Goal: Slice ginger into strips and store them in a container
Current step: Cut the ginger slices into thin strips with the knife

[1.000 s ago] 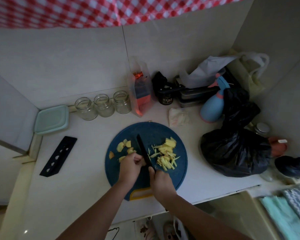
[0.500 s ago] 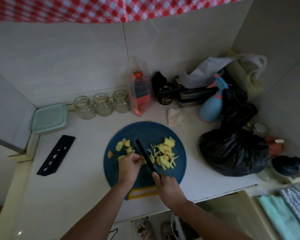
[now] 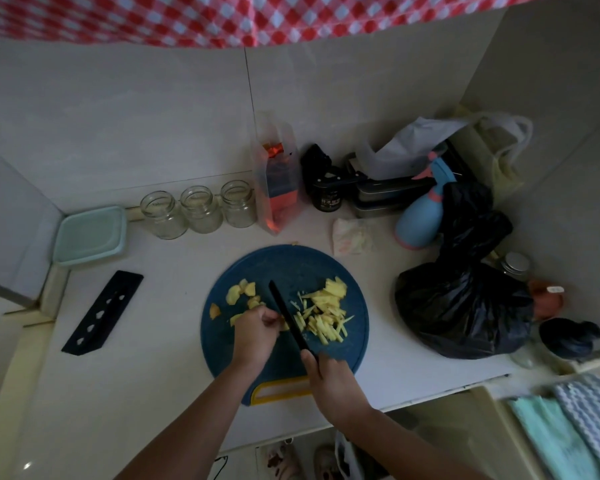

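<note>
Ginger slice (image 3: 282, 323) is pinched under the left hand (image 3: 255, 332), just left of the knife (image 3: 288, 315); the handle is gripped by the right hand (image 3: 329, 375).

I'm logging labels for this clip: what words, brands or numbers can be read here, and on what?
Nothing legible.
On the black jar: pale label lettering, too blurred.
On the clear packet: orange and dark print, too blurred.
On the reddish object: a white tag, too small.

We see a dim, underexposed scene under soft, flat light, with only faint shadows. A small glint marks the desk (image 3: 118, 393) at lower left. The black bag (image 3: 465, 306) loses detail; pale ginger strips (image 3: 326, 313) stand out. Wide-angle bending curves the walls (image 3: 153, 116).
</note>
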`<state>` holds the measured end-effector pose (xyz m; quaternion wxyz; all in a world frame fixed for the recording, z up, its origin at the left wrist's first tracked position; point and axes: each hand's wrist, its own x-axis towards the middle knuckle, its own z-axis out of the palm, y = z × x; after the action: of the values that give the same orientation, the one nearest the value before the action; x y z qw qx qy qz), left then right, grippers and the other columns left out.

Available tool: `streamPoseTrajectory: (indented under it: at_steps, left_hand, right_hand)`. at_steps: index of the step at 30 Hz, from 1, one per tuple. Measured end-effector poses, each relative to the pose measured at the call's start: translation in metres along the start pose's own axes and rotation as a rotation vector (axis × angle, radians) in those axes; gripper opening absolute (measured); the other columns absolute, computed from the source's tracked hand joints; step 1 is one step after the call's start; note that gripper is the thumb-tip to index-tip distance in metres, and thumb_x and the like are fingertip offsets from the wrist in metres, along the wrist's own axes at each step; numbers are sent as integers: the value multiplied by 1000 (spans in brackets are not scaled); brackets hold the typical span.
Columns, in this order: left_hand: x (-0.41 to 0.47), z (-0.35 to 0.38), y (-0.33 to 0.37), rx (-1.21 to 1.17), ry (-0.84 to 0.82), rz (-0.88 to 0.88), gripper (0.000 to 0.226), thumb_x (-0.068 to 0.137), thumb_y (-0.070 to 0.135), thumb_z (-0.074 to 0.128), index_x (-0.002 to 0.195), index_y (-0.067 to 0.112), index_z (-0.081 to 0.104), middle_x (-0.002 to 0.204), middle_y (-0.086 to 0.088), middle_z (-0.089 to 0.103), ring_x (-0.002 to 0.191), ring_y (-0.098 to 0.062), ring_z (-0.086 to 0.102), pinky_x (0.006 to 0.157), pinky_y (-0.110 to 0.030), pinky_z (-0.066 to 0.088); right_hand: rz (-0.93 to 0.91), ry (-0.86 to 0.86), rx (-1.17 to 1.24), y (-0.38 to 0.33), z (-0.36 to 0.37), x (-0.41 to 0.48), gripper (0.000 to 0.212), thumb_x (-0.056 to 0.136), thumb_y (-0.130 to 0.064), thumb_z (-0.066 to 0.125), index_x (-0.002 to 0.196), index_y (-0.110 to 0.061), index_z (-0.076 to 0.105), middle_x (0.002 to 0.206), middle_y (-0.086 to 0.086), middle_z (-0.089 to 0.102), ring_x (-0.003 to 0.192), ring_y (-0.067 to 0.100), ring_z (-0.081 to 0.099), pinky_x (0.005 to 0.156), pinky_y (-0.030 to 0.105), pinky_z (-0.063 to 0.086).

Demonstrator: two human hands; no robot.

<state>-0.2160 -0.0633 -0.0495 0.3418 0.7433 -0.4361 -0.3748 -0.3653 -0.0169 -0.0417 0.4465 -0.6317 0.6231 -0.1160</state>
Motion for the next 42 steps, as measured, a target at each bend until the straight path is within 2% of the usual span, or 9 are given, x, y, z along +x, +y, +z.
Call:
streamPoseTrajectory:
  at_steps: [5,9,11,15,20,28,32,38,42]
  left_hand:
    - [2,1,-4,48,22,7,14,79,-1,69,75,12,66,68,6,63,68,-13,63,71,-31,55]
    - [4,2,-5,40,19,-3,7,80,-3,68,83,3,70,67,6,62,65,-8,61,67,-23,51]
    - [4,1,-5,30,16,-3,7,80,-1,68,81,5,71,67,5,63,64,-7,61,64,-20,49]
    - [7,2,-10,32,3,-3,8,80,-1,67,79,6,71,71,-1,69,68,-14,65,67,-26,54]
    - [10,2,-12,58,1,-3,9,80,0,66,78,6,73,72,-3,71,68,-12,66,69,-31,56]
    - [-2,2,-7,-15,38,16,9,81,3,69,76,11,68,68,10,66,63,2,61,63,-14,49]
    - [-3,2,-6,-72,41,-29,13,81,7,70,73,16,67,68,7,67,67,-7,64,66,-22,52]
    - [-1,-2,1,-23,18,-82,16,80,1,67,70,14,66,62,6,63,60,-4,58,52,-7,42]
    - [-1,-2,3,-9,16,-104,16,79,0,67,70,13,66,61,5,63,61,-7,59,53,-11,42]
  right_hand:
    - [21,-24,20,-3,4,1,43,100,-44,36,63,-22,38,60,-4,41,64,18,45,63,30,33]
    - [-15,-90,-89,-7,7,2,49,95,-58,17,70,-22,39,64,-8,37,53,6,35,61,27,30]
    - [23,-90,-27,-8,8,3,43,99,-49,27,67,-23,39,64,-6,41,54,6,38,62,30,35]
    - [69,-84,-25,-11,10,10,44,101,-43,33,64,-20,41,64,-1,47,61,18,49,62,33,41]
    - [94,-52,-113,-19,18,12,40,100,-47,30,73,-21,44,83,9,62,82,27,63,69,35,48]
    - [84,41,225,-12,11,11,43,100,-42,37,67,-17,48,57,-3,47,54,13,49,59,39,46]
    - [72,27,238,-6,5,2,43,99,-42,40,65,-16,45,56,-2,45,53,12,45,60,36,39]
    - [11,-8,174,-14,4,-6,46,100,-41,38,61,-16,41,55,-2,43,50,7,41,52,26,28]
    - [-13,1,140,-14,4,-6,47,100,-40,37,59,-17,39,53,-3,42,46,6,41,49,21,31]
